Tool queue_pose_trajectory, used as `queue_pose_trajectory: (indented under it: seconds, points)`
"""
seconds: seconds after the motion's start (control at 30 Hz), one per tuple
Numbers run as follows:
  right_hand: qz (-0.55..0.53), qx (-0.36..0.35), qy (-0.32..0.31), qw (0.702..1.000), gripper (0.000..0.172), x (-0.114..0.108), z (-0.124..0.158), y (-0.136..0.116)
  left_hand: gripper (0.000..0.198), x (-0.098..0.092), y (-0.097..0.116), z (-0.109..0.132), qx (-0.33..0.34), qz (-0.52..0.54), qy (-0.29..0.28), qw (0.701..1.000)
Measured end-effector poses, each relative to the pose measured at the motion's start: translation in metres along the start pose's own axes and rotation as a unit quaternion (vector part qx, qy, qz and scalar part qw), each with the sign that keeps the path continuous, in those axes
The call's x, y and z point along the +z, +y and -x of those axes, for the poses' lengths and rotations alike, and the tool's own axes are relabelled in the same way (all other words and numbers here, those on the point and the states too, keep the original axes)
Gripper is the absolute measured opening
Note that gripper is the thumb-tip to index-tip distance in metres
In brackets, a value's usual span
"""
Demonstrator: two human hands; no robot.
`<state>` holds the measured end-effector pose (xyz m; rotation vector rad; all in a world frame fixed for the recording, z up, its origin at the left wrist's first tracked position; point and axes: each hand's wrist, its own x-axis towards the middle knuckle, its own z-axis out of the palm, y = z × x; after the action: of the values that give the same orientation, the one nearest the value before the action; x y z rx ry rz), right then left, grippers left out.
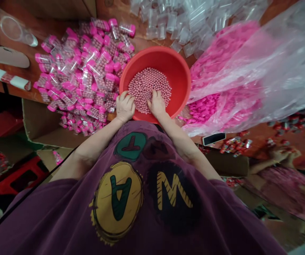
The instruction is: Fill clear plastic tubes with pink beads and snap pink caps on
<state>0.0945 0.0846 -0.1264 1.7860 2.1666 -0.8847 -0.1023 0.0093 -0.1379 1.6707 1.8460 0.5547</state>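
L hand [125, 106]: curled at near rim of basin, fingertips by beads; grip cannot tell.
R hand [156, 104]: fingers [150, 95] in bead pile; holding any? cannot tell.
Hands: apart, close, not touching.
Beads [149, 88]: pink, loose, in basin, piled near centre.
Basin [167, 62]: red plastic, on table, hard against body.
Capped tubes [85, 71]: clear w/ pink caps, heaped left of basin; lower edge of heap overhangs table edge, above cardboard box [49, 124].
Empty tubes [179, 28]: clear, loose, far side of basin.
Bag [282, 71]: clear plastic, right of basin, pink caps [216, 71] inside.
Co-worker's hand [282, 154]: far right, apart.
Risk: bump to basin rim could spill beads, which would roll far.
Risk: knock to overhanging tubes could drop them into box.
Risk: bag slump could shed caps.
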Motion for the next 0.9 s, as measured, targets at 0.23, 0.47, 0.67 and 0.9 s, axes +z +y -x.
queue_pose_trajectory:
  seconds: [0.23,0.47,0.67,0.9]
  points:
    - [0.005,-0.016,0.005,1.0,0.046,0.011,-0.007,-0.002,0.028,0.005,-0.004,-0.002,0.03,-0.01,0.036,0.999]
    - [-0.016,-0.017,0.018,1.0,0.053,0.006,-0.003,-0.003,0.027,0.002,-0.004,-0.003,0.027,0.004,0.026,0.999]
    - [0.0,-0.085,-0.025,0.996,0.043,-0.004,0.01,-0.011,0.028,0.0,-0.001,-0.002,0.035,-0.012,0.032,0.999]
    - [-0.032,0.012,-0.003,0.999,0.05,0.004,0.001,-0.017,0.028,0.001,-0.003,-0.002,0.04,-0.034,0.013,0.999]
